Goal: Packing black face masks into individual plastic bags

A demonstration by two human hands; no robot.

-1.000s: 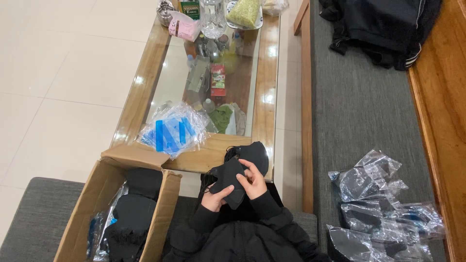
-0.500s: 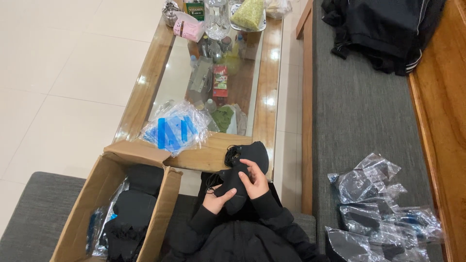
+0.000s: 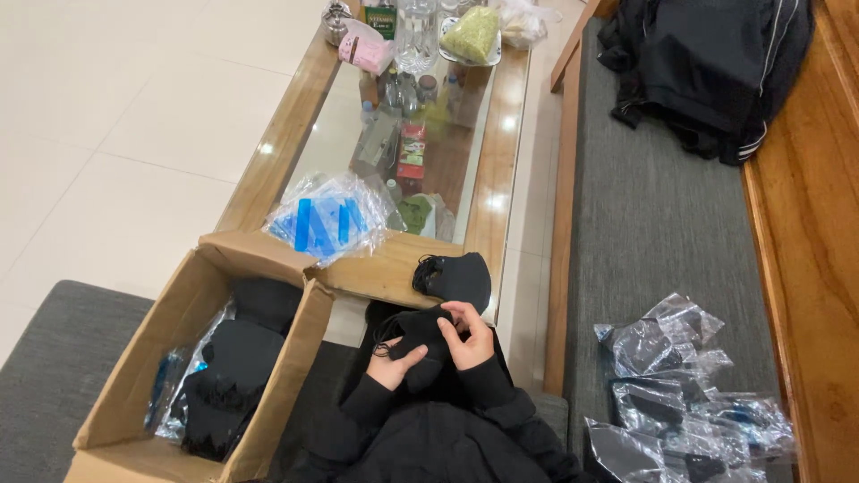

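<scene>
Both my hands hold a black fabric mask (image 3: 420, 333) in my lap, in front of my black sleeves. My left hand (image 3: 395, 365) grips its lower left part. My right hand (image 3: 467, 336) pinches its right side with bent fingers. Just above, a small stack of black masks (image 3: 455, 274) rests on the open flap of a cardboard box (image 3: 179, 304). The box stands to my left and holds more black masks and plastic bags.
A pile of clear bags with blue strips (image 3: 329, 217) lies on the glass coffee table (image 3: 497, 134), among bottles and food items. Bagged masks (image 3: 680, 394) lie on the grey bench cushion at right. A black jacket (image 3: 707, 63) sits farther back.
The mask in my hands has come down from near the stack into my lap. My fingers have shifted along its edge. The view has tilted slightly.
</scene>
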